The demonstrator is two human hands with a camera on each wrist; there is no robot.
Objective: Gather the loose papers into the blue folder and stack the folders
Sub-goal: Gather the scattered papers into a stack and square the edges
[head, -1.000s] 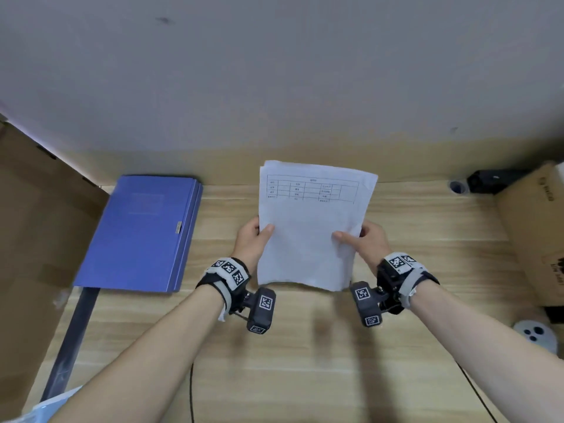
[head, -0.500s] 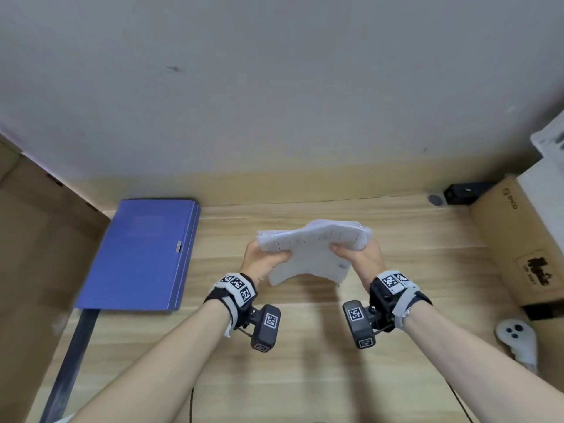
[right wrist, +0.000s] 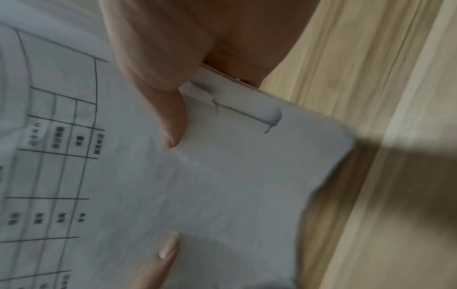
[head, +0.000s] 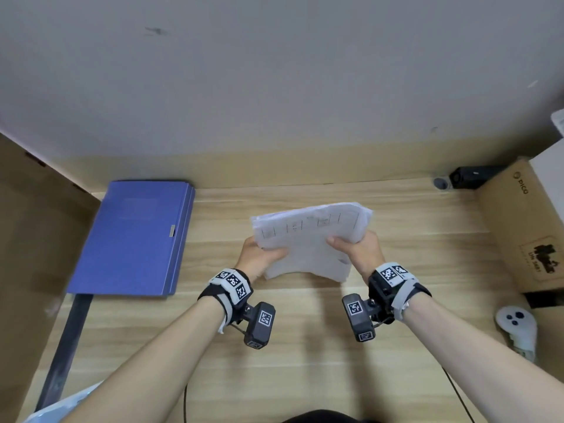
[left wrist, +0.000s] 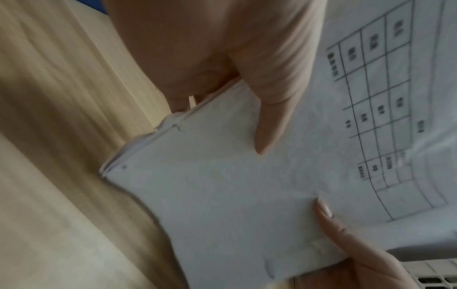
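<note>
- The left hand (head: 258, 260) grasps the left edge of the stack of papers (head: 308, 242), thumb on top, fingers beneath.
- The right hand (head: 358, 253) grasps the stack's right edge the same way.
- The papers hang above the middle of the table (head: 305, 361), bowed upward, printed grid facing up.
- The blue folders (head: 134, 239) lie closed and stacked by the table's far left corner, well apart from the papers.
- A cardboard box (head: 528, 233) stands at the right edge.
</note>
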